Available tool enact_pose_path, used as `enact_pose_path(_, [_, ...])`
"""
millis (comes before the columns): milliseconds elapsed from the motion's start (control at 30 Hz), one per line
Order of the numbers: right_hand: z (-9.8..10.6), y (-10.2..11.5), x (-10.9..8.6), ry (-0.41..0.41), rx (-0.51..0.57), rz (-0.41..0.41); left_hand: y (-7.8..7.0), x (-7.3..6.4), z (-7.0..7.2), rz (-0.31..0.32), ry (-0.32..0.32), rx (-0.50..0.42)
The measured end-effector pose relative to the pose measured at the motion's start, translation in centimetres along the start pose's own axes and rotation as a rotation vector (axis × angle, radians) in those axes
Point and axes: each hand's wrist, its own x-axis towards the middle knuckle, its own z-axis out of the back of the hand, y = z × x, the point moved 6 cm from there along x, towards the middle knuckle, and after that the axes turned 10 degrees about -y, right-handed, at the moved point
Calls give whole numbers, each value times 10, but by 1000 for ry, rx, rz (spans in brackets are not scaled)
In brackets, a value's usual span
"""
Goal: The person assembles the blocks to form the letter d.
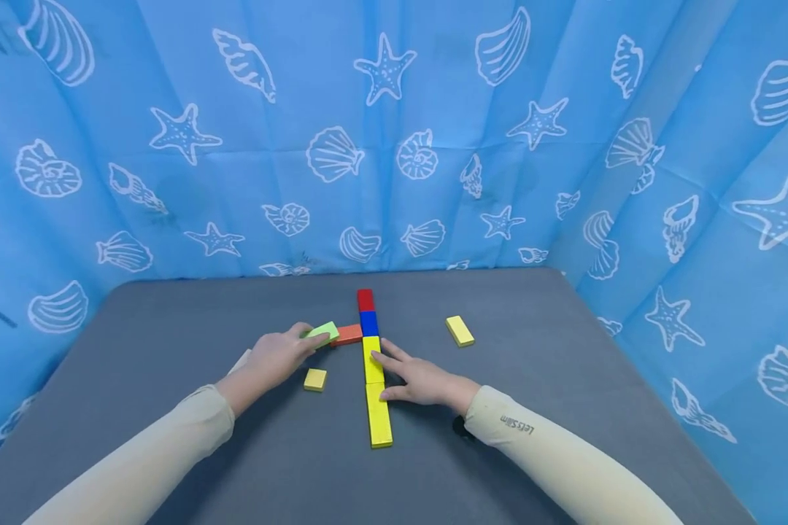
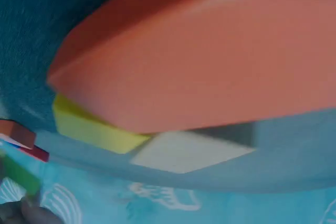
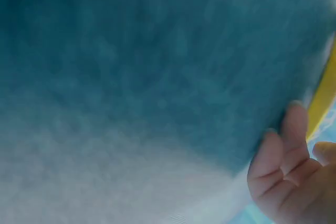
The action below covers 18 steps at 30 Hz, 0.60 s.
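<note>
Left hand [image 1: 272, 356] in tight pinch: green block [image 1: 325, 332] in grip, two o'clock of palm, near end hidden by fingers, by left end of orange block [image 1: 349, 334]; contact between blocks unclear. Right hand [image 1: 422, 380], grip loose and spread, nothing grasped, fingertips touching yellow blocks [image 1: 379, 423] at nine o'clock. Right sleeve [image 1: 565, 448] reads "Let's Slim", upside down! Dark object [image 1: 462, 429] mostly hidden under right wrist. Blue block [image 1: 369, 323], red block [image 1: 365, 299] at row's twelve-o'clock end. Curtain [image 1: 427, 193] lettering, ten o'clock, cut off: "NE".

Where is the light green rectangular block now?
In the head view, the light green block is left of centre, held in the left hand, near the orange rectangular block.
</note>
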Motion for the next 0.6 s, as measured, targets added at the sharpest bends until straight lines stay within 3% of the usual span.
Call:
enact_pose_path(100, [0, -5, 8, 22, 13, -58, 12, -10, -3, 66, 57, 9])
enact_pose_path(233, [-1, -9, 10, 53, 11, -92, 16, -13, -12, 118, 149, 1])
enact_pose_path(400, [-2, -5, 9, 61, -26, -53, 17, -7, -21, 183, 227, -43])
enact_pose_path(600, [-5, 0, 7, 60, -105, 15, 16, -5, -23, 183, 257, -19])
